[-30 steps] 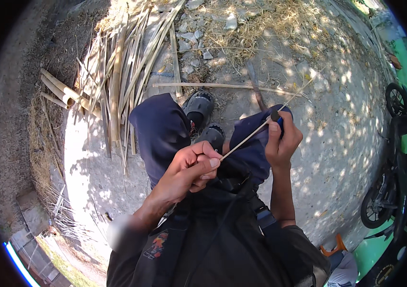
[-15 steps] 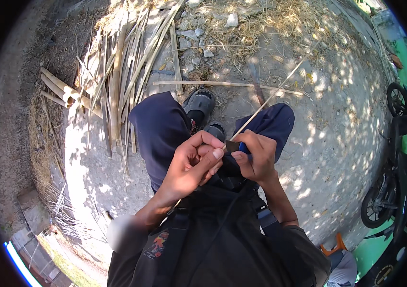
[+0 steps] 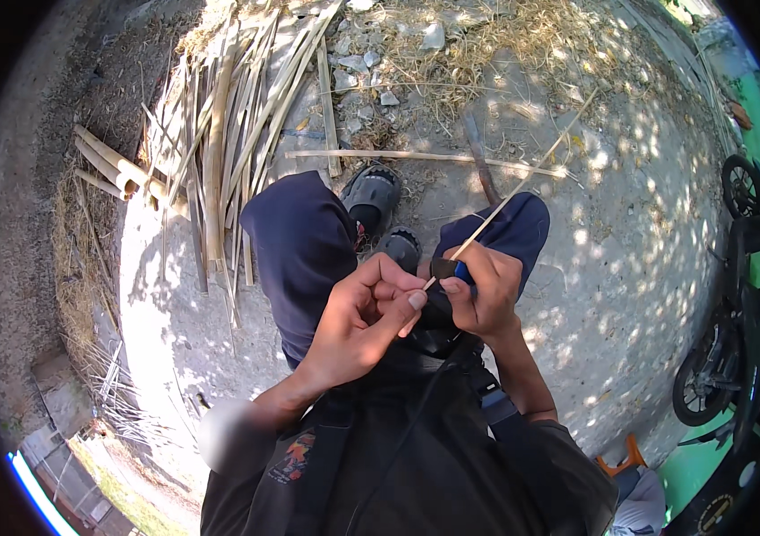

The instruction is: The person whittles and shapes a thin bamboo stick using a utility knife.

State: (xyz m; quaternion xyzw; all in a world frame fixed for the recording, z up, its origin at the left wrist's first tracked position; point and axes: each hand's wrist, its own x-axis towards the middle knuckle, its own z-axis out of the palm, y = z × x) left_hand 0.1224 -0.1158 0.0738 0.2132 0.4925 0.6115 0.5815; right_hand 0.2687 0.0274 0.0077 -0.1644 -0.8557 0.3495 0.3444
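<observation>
A thin pale bamboo strip (image 3: 541, 161) runs from between my hands up and to the right, over my right knee. My left hand (image 3: 358, 322) is closed, pinching its near end between thumb and fingers. My right hand (image 3: 492, 290) is wrapped round a small knife (image 3: 444, 268) with a dark, broad blade and a blue handle. The blade lies against the strip, just beyond my left fingertips; the right fingers hide most of the handle. Both hands are above my lap, between my bent knees.
Many split bamboo slats (image 3: 219, 143) lie in a heap at the far left, beside bamboo poles (image 3: 112, 165). Another slat (image 3: 398, 155) crosses the ground beyond my shoes, near a long-bladed tool (image 3: 478, 156). Motorcycles (image 3: 728, 357) stand at the right.
The blade and my right hand have shifted slightly up and right along the strip, with the blade now tilted differently. My left hand has moved slightly right, still pinching the strip.
</observation>
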